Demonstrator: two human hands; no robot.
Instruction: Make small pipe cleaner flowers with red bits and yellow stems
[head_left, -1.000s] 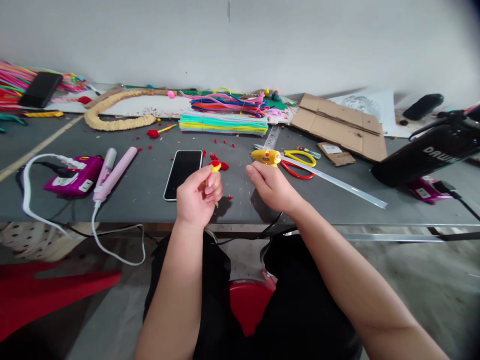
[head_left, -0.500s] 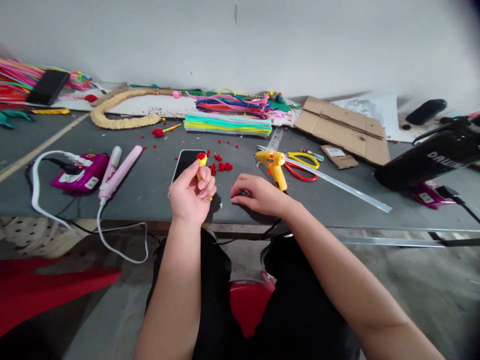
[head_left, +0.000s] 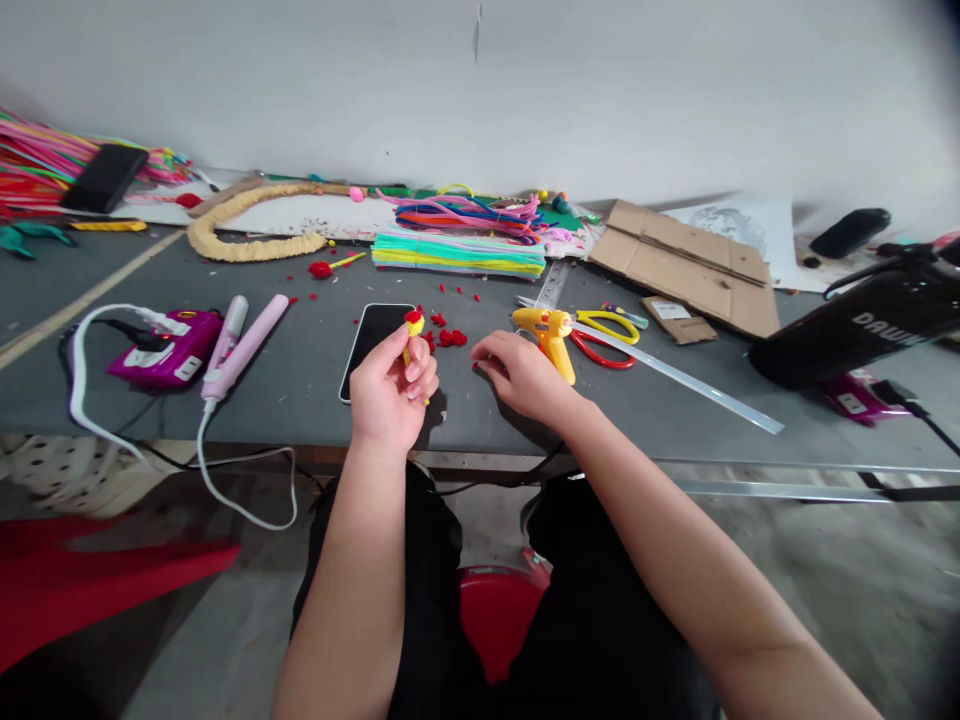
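My left hand (head_left: pixel 394 390) is closed around a small pipe-cleaner flower (head_left: pixel 415 322) with a yellow stem and a red tip, held upright above the near end of a phone (head_left: pixel 360 350). My right hand (head_left: pixel 525 372) pinches a tiny red fuzzy piece (head_left: pixel 475 366) between thumb and forefinger, low over the table. Between the hands and just beyond them lie several red fuzzy pieces (head_left: pixel 450 338). A yellow hot glue gun (head_left: pixel 553 335) rests right behind my right hand, with a clear glue stick (head_left: pixel 697 385) reaching out of its back.
Scissors (head_left: pixel 607 330) lie beyond the glue stick. Pipe-cleaner bundles (head_left: pixel 459 254), a finished-looking red flower (head_left: pixel 321 270) and cardboard (head_left: pixel 690 260) are farther back. On the left are a pink straightener (head_left: pixel 247 340) and purple power strip (head_left: pixel 169 350); a black bottle (head_left: pixel 847 315) stands right.
My right hand has let go of the glue gun, moved left and down to the table, and now pinches a red piece. My left hand keeps its flower, shifting slightly.
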